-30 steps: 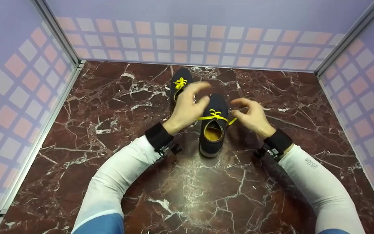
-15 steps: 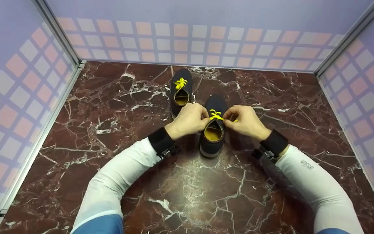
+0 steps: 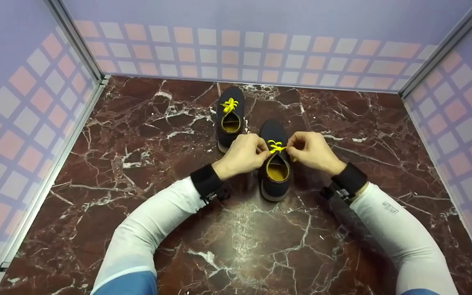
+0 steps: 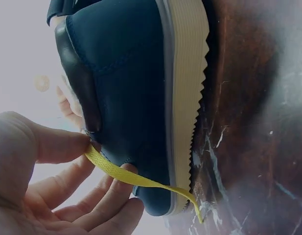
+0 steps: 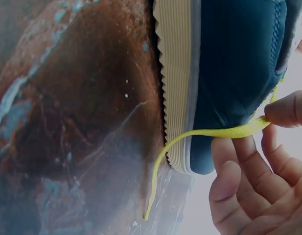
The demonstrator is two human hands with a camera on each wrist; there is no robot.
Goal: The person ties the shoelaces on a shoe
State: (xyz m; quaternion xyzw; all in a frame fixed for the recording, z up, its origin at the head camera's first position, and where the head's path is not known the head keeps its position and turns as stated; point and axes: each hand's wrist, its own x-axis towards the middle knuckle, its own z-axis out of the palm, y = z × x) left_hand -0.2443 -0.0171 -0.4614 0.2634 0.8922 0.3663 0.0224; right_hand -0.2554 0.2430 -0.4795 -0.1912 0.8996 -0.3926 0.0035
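Observation:
A dark shoe (image 3: pixel 275 190) stands upright on the marbled surface, toe pointing away, its yellow shoelace (image 3: pixel 277 146) crossed and looped over the tongue. My left hand (image 3: pixel 244 155) pinches one lace end between thumb and forefinger at the shoe's left side; in the left wrist view that lace (image 4: pixel 136 178) trails down past the pale ridged sole (image 4: pixel 187 73). On the other side, my right hand (image 3: pixel 314 152) pinches the opposite lace end, and its tail (image 5: pixel 204 132) hangs free in the right wrist view. The knot itself is partly hidden by fingertips.
A second dark shoe (image 3: pixel 224 137) with a yellow bow (image 3: pixel 230 105) stands just behind and to the left. Patterned panels (image 3: pixel 252 49) enclose the marbled surface (image 3: pixel 158 135) at the back and both sides.
Both hands came in from beside the shoe and took hold of the lace ends close to the knot. The near shoe has shifted slightly to the right.

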